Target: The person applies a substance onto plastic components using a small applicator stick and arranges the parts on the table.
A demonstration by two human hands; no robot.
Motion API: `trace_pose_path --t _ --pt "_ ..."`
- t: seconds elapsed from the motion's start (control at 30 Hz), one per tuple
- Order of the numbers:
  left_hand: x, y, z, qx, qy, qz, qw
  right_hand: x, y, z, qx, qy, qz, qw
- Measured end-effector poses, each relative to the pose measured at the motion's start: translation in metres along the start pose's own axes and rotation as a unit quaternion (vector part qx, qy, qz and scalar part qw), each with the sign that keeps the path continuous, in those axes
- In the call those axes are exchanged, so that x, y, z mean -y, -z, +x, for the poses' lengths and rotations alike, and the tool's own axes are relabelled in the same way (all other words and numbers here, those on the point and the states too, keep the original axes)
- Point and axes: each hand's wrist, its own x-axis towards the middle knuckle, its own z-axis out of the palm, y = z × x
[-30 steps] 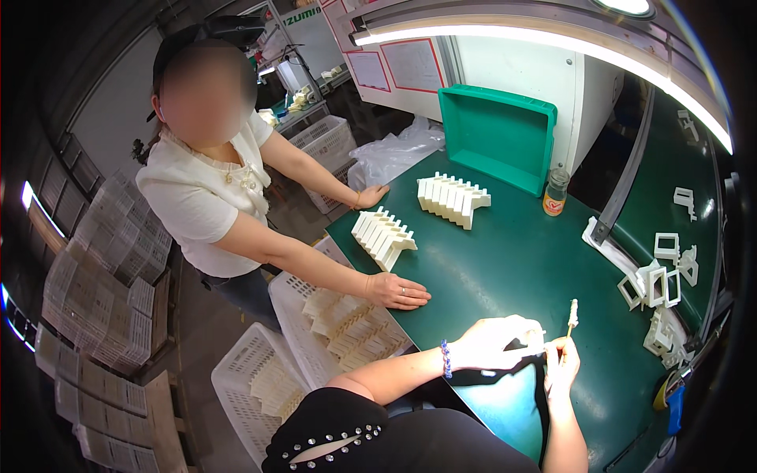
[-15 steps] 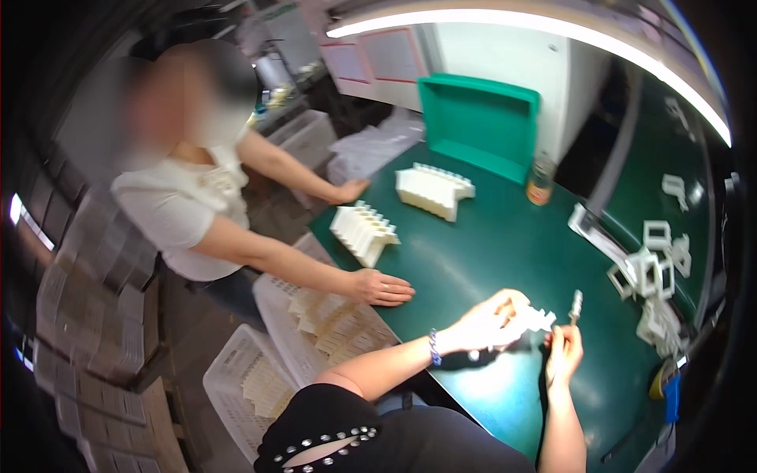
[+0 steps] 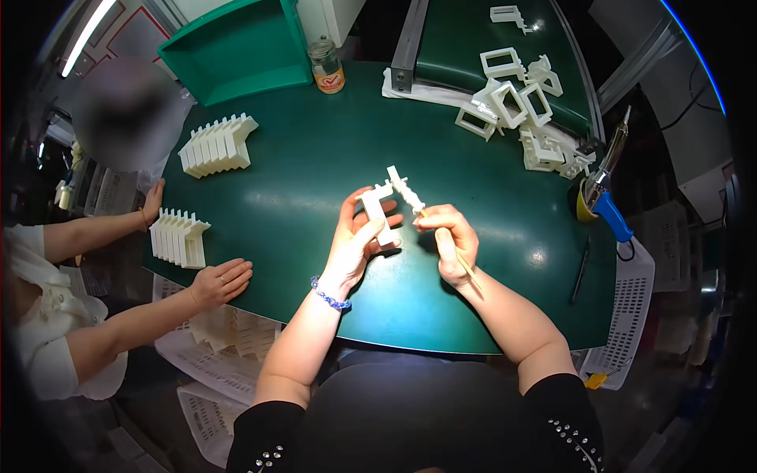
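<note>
My left hand [image 3: 349,246] is closed round a small white plastic frame part [image 3: 377,214], its thumb across the lower end. In my right hand [image 3: 454,246] a thin wooden stick [image 3: 469,270] is pinched, pen-like. A lumpy white tip [image 3: 407,194] at the stick's upper end leans beside the part's top; whether the two touch I cannot tell. Both hands are above the green tabletop [image 3: 315,173], near its front edge.
Two rows of white parts [image 3: 217,147] stand at left, near a co-worker's hands [image 3: 221,284]. Behind are a green bin [image 3: 236,55] and a glass jar [image 3: 326,67]. Loose white frames [image 3: 509,102] lie back right; a blue-handled soldering iron [image 3: 611,213] stands at right.
My view has swung right and down, so the table looks shifted left. My right hand has brought the stick's white tip close to the part in my left hand.
</note>
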Motion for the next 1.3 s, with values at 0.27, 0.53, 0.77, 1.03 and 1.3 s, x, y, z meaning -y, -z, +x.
trace_pose_path --t 0.27,0.53,0.77,1.03,1.3 --pt "0.011 -0.002 -0.005 0.004 -0.037 0.078 0.996 0.016 -0.017 -0.005 0.021 -0.08 -0.045 0.996" --pt "0.017 -0.003 0.002 -0.018 -0.078 0.083 0.993 0.012 -0.009 0.0 -0.039 -0.157 0.036 0.986" --pt "0.025 0.003 -0.001 -0.008 -0.098 0.109 0.989 0.015 -0.015 -0.004 0.017 -0.13 0.024 0.991" --pt "0.016 0.0 -0.002 0.003 -0.08 0.113 0.99 0.018 -0.014 0.0 0.022 -0.167 0.039 0.985" --pt "0.002 0.007 -0.006 0.035 0.016 0.12 0.992 0.002 0.005 0.01 -0.117 -0.18 0.028 0.976"
